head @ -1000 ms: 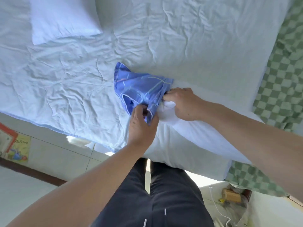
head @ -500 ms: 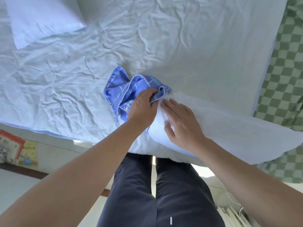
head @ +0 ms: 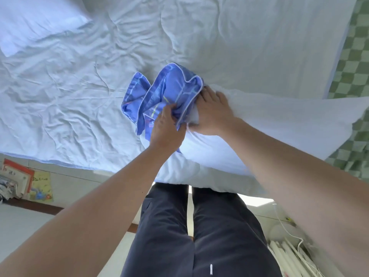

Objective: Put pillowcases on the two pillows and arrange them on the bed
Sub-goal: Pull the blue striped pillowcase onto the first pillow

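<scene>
Where the wrinkled bed (head: pixel 60 100) meets its near edge, white pillow (head: pixel 259 124) overhanging; second pillow (head: pixel 34 21) far left. Blue pillowcase (head: pixel 165 94), bunched at pillow's end. Left hand (head: pixel 166 129) gripping its hem; right hand (head: pixel 211 114) clutching pillow's corner.

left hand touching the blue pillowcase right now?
Touching. Head view shows the left hand with fingers curled into the bunched blue pillowcase, gripping its fabric at the pillow end.
</scene>
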